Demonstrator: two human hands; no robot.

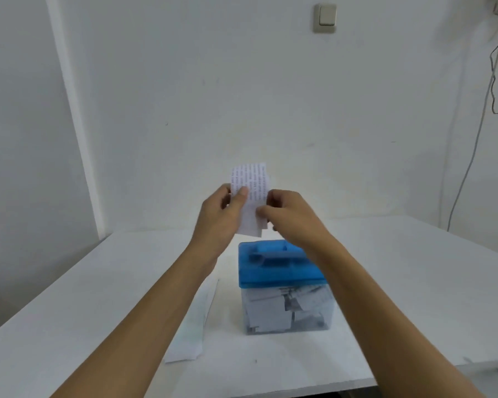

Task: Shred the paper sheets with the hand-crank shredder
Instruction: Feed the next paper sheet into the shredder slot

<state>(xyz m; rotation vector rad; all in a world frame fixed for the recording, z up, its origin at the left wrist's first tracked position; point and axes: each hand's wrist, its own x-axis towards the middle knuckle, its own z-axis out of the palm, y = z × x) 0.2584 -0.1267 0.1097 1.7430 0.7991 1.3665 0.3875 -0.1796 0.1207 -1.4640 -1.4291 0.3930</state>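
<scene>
Shredder on the worktop, blue lid on, clear bin about half full of cut paper: part done. Both hands pinch a printed strip above the lid, left hand and right hand, not yet in the slot. More sheets wait left of it. Crank not visible.

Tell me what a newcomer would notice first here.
First, the printed paper strip, pinched upright between the left hand and right hand at mid-frame, just above the shredder. Next, its blue lid over a clear bin holding paper pieces, on the white table. More paper sheets lie flat to its left.
</scene>
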